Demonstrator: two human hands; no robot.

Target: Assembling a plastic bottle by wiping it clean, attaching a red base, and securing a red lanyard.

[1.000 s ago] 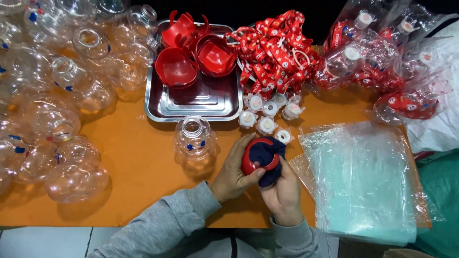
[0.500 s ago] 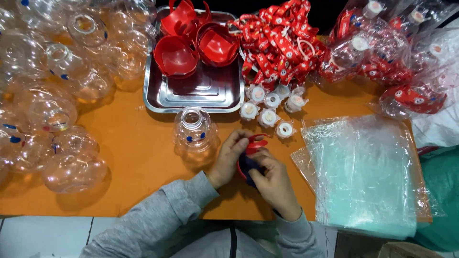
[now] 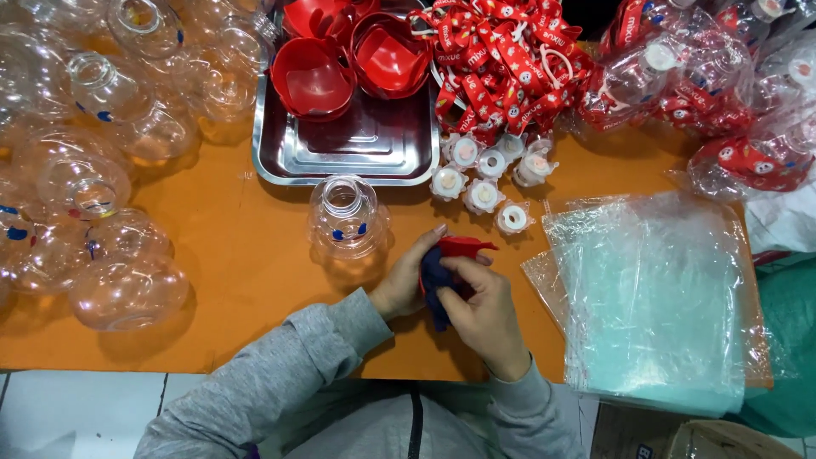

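Red cap [image 3: 463, 247] at twelve o'clock of right hand [image 3: 480, 310], both hands' fingers clamped on it, left hand [image 3: 408, 276] at nine.

Glossy steel tray [image 3: 293, 161], clear plastic bottle [image 3: 347, 223], matt blue cloth [image 3: 433, 276], crinkly plastic bags [image 3: 654, 297]

An orange table [image 3: 229, 255] bore clear bottles [image 3: 93, 178] at nine o'clock, a steel tray [image 3: 357, 149] at twelve, plastic bags [image 3: 654, 297] at three.

Small packing workshop, orange worktable [image 3: 255, 255] heaped with clear plastic bottles [image 3: 93, 170], red lanyards [image 3: 501, 59], stacked bags [image 3: 654, 297]
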